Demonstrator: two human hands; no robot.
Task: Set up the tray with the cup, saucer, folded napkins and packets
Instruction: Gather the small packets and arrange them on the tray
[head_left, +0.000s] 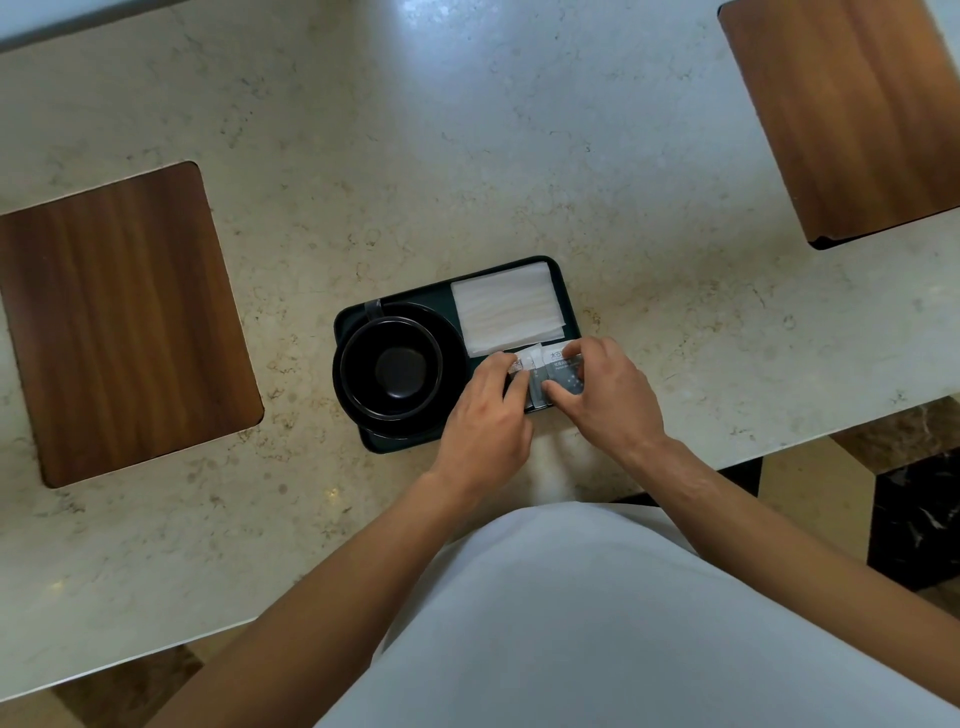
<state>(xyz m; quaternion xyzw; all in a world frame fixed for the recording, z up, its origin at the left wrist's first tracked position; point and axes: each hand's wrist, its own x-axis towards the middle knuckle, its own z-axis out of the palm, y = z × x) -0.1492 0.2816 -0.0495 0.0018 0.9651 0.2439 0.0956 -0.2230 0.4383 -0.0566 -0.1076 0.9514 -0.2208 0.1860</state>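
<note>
Marble-patterned stone forms the counter (363, 156), and in the single head view a dark green tray (570, 291) sits near its front edge, about midway between two inset wooden panels (119, 322).

A black cup (392, 366) stands on a black saucer (447, 338) filling the tray's left half, the cup's handle pointing toward the far left corner. Folded white napkins (506, 312) lie flat in the far right corner, squared to the rim. Grey-and-white packets (558, 371) occupy the near right corner, just in front of the napkins.

Both hands are on those packets. The left hand (488, 415) pinches their left end between thumb and curled fingers; the right hand (608, 389) has its fingers bent over the top of the right-hand packet and its thumb at the near edge. How many packets there are cannot be told, since the hands cover most of them.

The risks look modest. The left hand's knuckles are close beside the saucer's rim, so a sideways nudge could shift the saucer or rock the cup. The packets lie near the tray's front rim, and a careless pull could slide one onto the counter or fan them crooked. A push away from the body could ruck up the napkins' near edge.
</note>
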